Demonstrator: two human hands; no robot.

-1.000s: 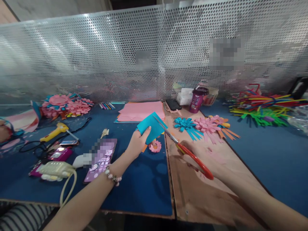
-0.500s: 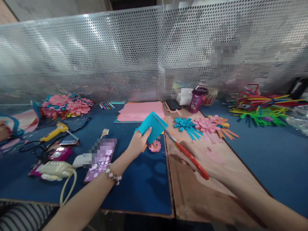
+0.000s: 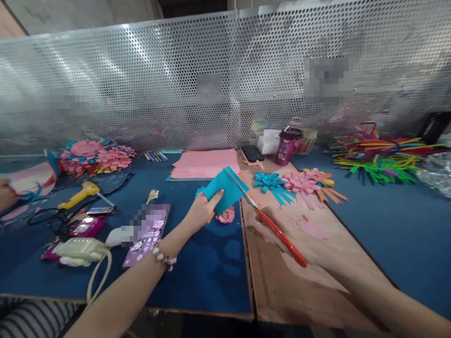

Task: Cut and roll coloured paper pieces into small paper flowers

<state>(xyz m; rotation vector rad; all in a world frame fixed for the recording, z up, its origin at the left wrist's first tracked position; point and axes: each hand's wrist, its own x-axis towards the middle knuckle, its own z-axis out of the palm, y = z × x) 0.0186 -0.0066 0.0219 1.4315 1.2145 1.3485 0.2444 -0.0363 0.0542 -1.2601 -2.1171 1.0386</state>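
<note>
My left hand (image 3: 201,212) pinches a folded teal paper (image 3: 225,188) and holds it up above the blue mat (image 3: 197,263). My right hand (image 3: 299,234) grips red-handled scissors (image 3: 268,220), whose steel blades reach into the paper's right edge. A small pink paper flower (image 3: 226,216) lies on the mat just under the teal paper. A bead bracelet (image 3: 162,256) circles my left wrist.
A stack of pink paper (image 3: 206,163) lies behind. Teal, pink and orange paper flowers (image 3: 298,183) sit to the right on brown board. A phone (image 3: 147,233), yellow glue gun (image 3: 82,192), purple cup (image 3: 287,144) and colourful strips (image 3: 380,159) surround. A perforated metal screen (image 3: 225,80) closes the back.
The scissors have closed somewhat along the paper's right edge, and my right hand has shifted slightly left. My left hand keeps the teal paper almost still.
</note>
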